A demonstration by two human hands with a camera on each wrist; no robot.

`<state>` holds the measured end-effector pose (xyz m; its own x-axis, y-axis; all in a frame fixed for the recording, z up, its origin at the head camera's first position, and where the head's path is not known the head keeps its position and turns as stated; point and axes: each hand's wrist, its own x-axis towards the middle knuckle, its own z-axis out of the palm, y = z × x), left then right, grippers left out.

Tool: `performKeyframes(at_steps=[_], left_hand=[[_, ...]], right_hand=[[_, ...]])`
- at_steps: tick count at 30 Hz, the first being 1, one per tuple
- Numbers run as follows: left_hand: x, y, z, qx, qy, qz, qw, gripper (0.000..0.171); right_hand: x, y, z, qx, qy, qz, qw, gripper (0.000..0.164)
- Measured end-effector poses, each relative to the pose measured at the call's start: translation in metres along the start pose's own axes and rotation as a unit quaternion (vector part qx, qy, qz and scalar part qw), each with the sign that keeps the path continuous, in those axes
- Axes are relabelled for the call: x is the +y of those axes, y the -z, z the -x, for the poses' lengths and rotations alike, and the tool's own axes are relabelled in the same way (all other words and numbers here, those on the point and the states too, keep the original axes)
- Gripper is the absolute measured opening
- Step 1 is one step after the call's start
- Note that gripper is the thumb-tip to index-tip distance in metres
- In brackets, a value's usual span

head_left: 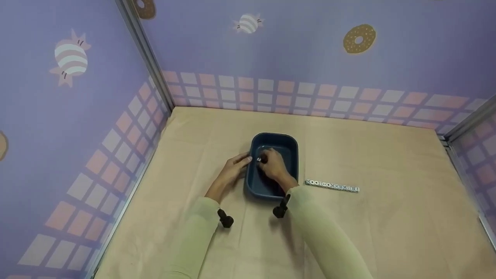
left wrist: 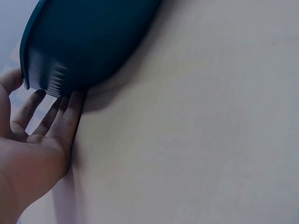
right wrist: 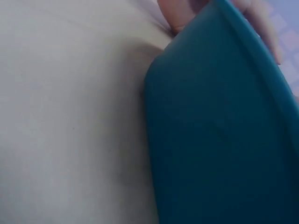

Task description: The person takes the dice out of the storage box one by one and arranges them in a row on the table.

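A beige table cover [head_left: 348, 232] is lying under everything, with a dark blue tub [head_left: 291, 145] sitting near its middle. The left hand [head_left: 231, 169] is resting against the tub's left outer wall, fingers [left wrist: 63, 119] nearly straight and slightly spread, tips touching the wall where it meets the cover, thumb up by the rim; it is gripping nothing. The right hand [head_left: 273, 164] is reaching down inside the tub, fingers curled, pinching a small white die [head_left: 259, 159] near the tub's left wall. A row of white dice [head_left: 332, 186] is lying on the cover just right of the tub, apart from it.
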<state>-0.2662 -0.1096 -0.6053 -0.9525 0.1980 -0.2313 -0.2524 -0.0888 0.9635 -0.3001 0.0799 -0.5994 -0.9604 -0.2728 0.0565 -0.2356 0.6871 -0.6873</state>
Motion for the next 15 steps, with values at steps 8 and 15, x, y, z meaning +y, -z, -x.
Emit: performKeyframes(at_steps=[8, 15], left_hand=[[0.000, 0.001, 0.001, 0.002, 0.002, -0.006, 1.0000, 0.055], [-0.001, 0.001, 0.001, 0.002, 0.004, 0.011, 0.9999, 0.054]], right_hand=[[-0.004, 0.003, 0.001, -0.023, 0.013, 0.030, 0.999, 0.011], [-0.011, 0.036, 0.009, -0.044, 0.041, -0.060, 0.996, 0.007]])
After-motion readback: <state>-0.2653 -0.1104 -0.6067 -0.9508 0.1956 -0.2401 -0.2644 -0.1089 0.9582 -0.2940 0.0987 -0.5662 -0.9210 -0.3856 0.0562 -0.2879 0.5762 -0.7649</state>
